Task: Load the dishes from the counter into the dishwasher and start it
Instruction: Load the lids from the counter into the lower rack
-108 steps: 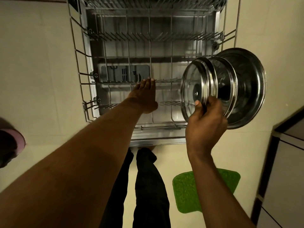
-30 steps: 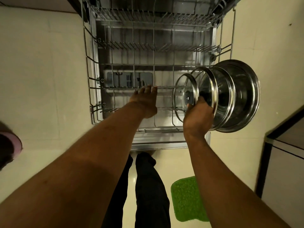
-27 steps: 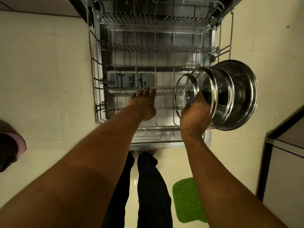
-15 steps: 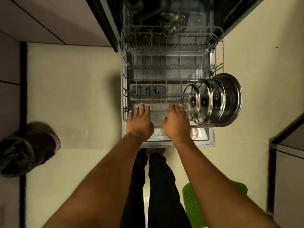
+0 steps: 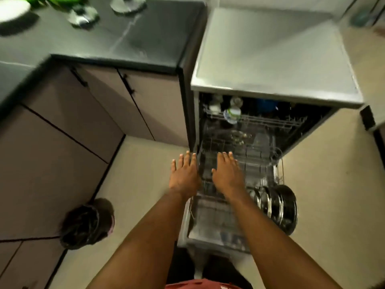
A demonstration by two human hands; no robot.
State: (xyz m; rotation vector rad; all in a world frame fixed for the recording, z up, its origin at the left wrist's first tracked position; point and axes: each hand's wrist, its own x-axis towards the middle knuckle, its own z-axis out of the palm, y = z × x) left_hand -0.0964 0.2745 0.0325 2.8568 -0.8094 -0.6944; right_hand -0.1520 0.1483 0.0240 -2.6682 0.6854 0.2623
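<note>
Right now we are holding both hands out flat, palms down, fingers straight and slightly spread, gripping nothing. The left hand (image 5: 184, 176) is hovering over the left edge of the pulled-out lower rack (image 5: 258, 163) and the right hand (image 5: 227, 174) over its middle; we cannot tell whether either is touching the wires. The lids (image 5: 270, 207) are standing on edge in the rack just right of the right wrist, nearer to us than the fingers. Their flat faces are turned left and right, so their row is running sideways across the rack, the biggest, steel one outermost. Beyond the fingertips the dishwasher (image 5: 270, 59) is standing open, its upper rack (image 5: 270, 122) partly loaded. Far beyond and left of the left hand, the dark worktop (image 5: 145, 38) is carrying blurred dishes (image 5: 83, 13).
</note>
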